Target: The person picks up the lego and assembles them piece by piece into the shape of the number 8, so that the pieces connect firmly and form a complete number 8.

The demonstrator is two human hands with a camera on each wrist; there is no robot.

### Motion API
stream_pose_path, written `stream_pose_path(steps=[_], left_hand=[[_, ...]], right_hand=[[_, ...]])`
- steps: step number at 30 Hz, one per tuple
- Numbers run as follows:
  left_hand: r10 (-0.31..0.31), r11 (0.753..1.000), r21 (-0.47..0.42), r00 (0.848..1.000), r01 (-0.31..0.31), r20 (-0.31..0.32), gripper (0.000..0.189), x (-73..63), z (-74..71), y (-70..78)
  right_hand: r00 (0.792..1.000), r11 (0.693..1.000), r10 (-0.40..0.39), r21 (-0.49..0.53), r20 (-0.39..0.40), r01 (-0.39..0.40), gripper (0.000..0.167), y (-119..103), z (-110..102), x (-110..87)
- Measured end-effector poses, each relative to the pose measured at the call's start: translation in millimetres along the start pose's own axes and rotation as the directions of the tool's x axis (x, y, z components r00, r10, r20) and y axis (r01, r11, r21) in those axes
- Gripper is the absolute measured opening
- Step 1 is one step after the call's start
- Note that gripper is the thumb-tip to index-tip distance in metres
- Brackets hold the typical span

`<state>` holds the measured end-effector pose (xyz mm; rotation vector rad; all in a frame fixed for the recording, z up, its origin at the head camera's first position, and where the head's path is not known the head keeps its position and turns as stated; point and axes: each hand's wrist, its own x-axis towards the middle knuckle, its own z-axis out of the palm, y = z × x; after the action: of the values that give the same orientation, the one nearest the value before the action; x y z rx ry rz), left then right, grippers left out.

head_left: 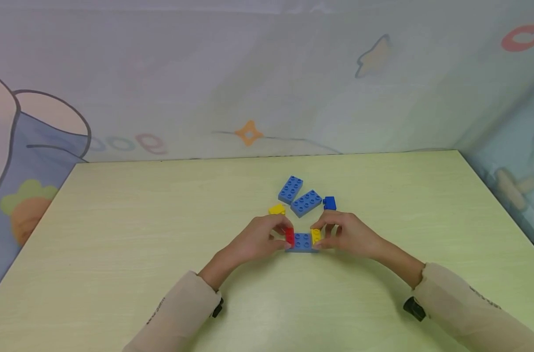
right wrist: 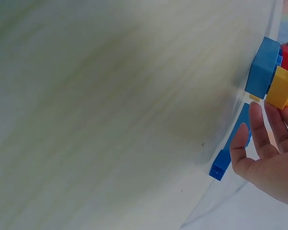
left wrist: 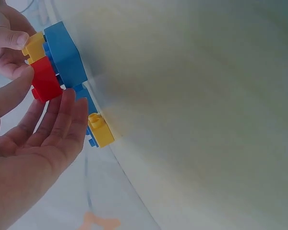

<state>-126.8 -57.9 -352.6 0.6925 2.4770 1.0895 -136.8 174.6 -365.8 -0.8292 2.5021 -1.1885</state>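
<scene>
A long blue building brick (head_left: 302,241) lies on the table between the two hands, its studs facing up. My left hand (head_left: 263,237) pinches a small red brick (head_left: 289,237) at the blue brick's left end, thumb at the near side and fingers at the far side. At the right end my right hand (head_left: 347,233) pinches a small yellow brick (head_left: 316,236) in the same manner. The left wrist view shows the red brick (left wrist: 46,79) and the yellow brick (left wrist: 35,48) side by side along the studded face of the blue brick (left wrist: 66,55).
Beyond the hands lie two more long blue bricks (head_left: 290,189), one angled beside the other. A small dark blue brick (head_left: 330,203) is to their right, and another yellow brick (head_left: 277,209) sits just past the left hand. The table (head_left: 117,234) meets a printed cloth backdrop (head_left: 183,73).
</scene>
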Motion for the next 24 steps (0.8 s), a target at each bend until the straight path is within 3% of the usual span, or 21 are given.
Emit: stream_pose_path(steps=[24], left_hand=[[-0.031, 0.999, 0.035, 0.999, 0.032, -0.019, 0.019, 1.9, 0.5, 4.4]], right_hand=[[1.0, 1.0, 0.0, -0.007, 0.001, 0.0, 0.03, -0.4, 0.1, -0.3]])
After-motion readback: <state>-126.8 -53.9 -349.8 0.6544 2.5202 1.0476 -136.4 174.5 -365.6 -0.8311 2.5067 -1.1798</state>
